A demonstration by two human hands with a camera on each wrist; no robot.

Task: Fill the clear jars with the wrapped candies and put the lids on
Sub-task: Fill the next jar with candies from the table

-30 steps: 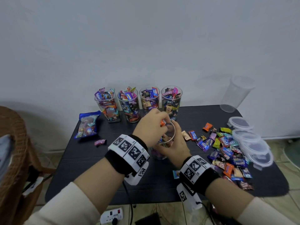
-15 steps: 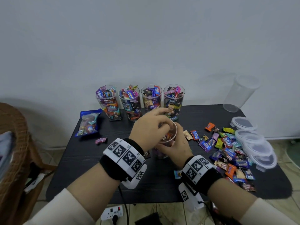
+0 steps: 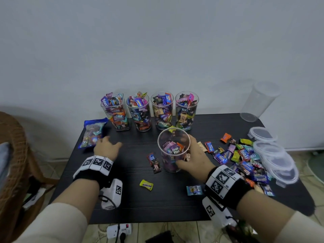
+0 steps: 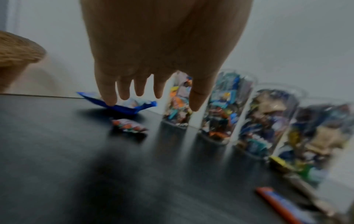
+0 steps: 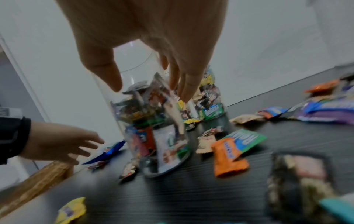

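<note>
Four full jars (image 3: 149,111) are standing in a row at the back of the black table (image 3: 133,204) in the head view, their mouths uncovered, wrappers poking above the rims. We are seeing a fifth, partly filled jar (image 3: 173,149) upright in front of the rightmost one, and our right hand (image 3: 194,159) is curling round its right wall, thumb toward us. Our left hand (image 3: 107,148) is hovering with fingers spread and holding nothing, just beside a blue candy bag (image 3: 93,133). Loose wrapped candies (image 3: 240,156) are lying heaped to the right, touching a stack of clear lids (image 3: 273,155); an empty jar (image 3: 257,102) is leaning at the far right corner. A yellow candy (image 3: 146,185) and two dark ones (image 3: 154,162) are lying near the held jar. A wicker chair (image 3: 12,155) is standing to the left.

In the left wrist view, our fingers (image 4: 124,91) are hanging straight and apart above the table, the bag (image 4: 122,106) and a small candy (image 4: 128,125) lying beyond them, the jar row blurred on the right.

In the right wrist view, we are gripping the clear jar (image 5: 153,128), thumb on one side and fingers (image 5: 184,84) on the other; it is about half filled. An orange candy (image 5: 228,157) is lying just beside its base.
</note>
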